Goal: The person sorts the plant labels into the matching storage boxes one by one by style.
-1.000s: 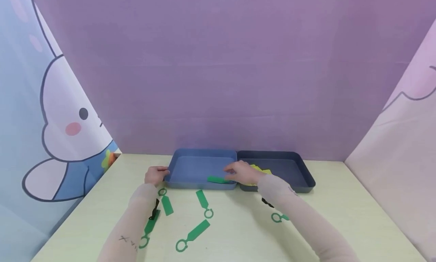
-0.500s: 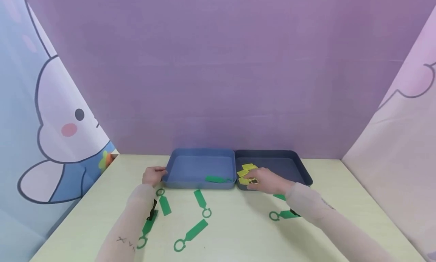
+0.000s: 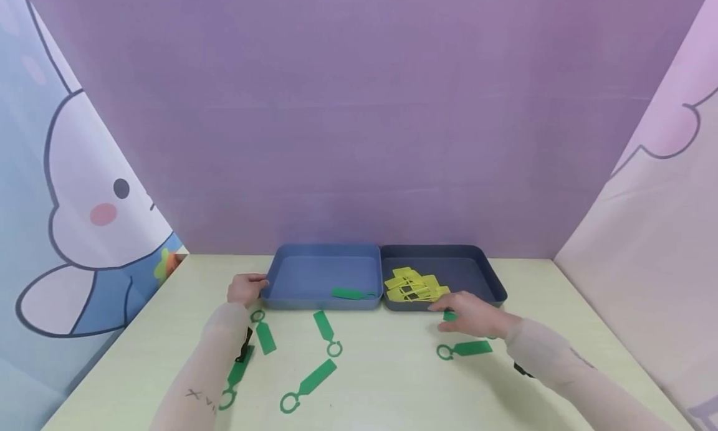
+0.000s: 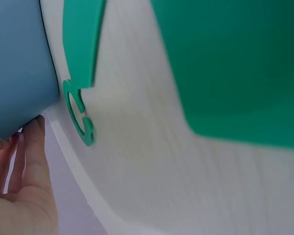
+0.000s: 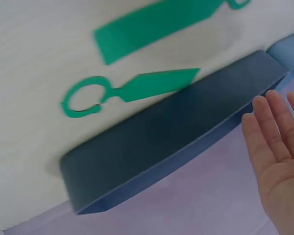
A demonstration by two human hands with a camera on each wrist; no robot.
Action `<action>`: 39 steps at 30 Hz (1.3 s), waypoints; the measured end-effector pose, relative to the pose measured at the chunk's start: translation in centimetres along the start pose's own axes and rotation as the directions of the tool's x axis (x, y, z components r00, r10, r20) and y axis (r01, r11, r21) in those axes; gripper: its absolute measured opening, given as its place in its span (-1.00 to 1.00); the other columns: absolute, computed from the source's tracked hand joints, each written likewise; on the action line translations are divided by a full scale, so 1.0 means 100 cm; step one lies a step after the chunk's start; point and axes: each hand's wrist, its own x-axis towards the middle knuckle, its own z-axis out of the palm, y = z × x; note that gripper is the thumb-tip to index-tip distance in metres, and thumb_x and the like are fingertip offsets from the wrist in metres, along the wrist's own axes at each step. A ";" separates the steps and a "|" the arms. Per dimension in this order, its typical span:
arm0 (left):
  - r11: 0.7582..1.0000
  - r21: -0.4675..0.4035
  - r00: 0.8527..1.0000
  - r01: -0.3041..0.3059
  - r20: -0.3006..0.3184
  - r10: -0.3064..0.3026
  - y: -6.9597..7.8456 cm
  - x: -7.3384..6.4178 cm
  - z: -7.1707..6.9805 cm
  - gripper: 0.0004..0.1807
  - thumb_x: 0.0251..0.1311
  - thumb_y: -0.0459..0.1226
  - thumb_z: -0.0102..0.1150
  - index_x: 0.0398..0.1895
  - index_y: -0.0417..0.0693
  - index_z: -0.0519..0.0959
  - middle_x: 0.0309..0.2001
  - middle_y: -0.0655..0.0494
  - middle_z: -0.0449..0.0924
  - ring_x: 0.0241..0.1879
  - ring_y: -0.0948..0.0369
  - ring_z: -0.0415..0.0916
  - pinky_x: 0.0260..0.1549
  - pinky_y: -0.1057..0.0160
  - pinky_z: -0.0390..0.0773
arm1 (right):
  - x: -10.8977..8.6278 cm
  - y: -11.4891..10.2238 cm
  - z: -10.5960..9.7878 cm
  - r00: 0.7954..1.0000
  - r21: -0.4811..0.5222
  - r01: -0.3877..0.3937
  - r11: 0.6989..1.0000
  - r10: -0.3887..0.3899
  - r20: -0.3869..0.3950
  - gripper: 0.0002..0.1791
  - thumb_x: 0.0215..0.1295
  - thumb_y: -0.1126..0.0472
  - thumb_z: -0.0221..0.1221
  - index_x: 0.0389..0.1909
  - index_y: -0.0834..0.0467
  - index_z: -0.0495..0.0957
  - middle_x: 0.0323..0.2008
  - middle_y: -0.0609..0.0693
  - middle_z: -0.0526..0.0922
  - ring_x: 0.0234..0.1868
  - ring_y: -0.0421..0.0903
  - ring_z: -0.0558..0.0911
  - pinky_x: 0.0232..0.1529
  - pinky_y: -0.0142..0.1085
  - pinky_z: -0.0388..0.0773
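My left hand [image 3: 244, 289] touches the left outer wall of the blue tray [image 3: 314, 272]; in the left wrist view its extended fingers [image 4: 34, 156] reach the tray's edge. One flat green tag with an open ring [image 3: 348, 293] lies in that tray. Over the front edge of the dark tray [image 3: 460, 269] hovers my right hand [image 3: 477, 316], fingers extended and holding nothing. Below it on the table, a green tag [image 3: 450, 316] is partly hidden by the hand, and another green ring tag [image 3: 473, 348] lies nearer to me. Yellow tags [image 3: 415, 286] are heaped inside the dark tray.
Several more green ring tags, such as this tag [image 3: 317, 376], are scattered over the left and middle of the pale table [image 3: 387, 381]. Side by side, both trays stand near the purple back curtain [image 3: 359, 138]. Patterned cloths hang at either side.
My right hand has moved right and toward me, from over the blue tray past the yellow tags to the dark tray's front edge. The left hand stays at the blue tray.
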 end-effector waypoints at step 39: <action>1.000 -0.006 1.000 0.021 0.000 -0.021 0.005 -0.003 0.001 -0.62 0.24 -0.22 0.01 0.05 -0.23 0.51 0.11 -0.22 0.45 0.09 -0.13 0.41 0.03 -0.01 0.42 | -0.046 0.067 0.048 0.990 0.323 -0.021 0.946 0.065 -0.126 -0.74 -0.11 0.19 0.38 -0.32 0.12 0.68 -0.34 -0.09 0.69 -0.30 -0.31 0.59 -0.23 -0.46 0.55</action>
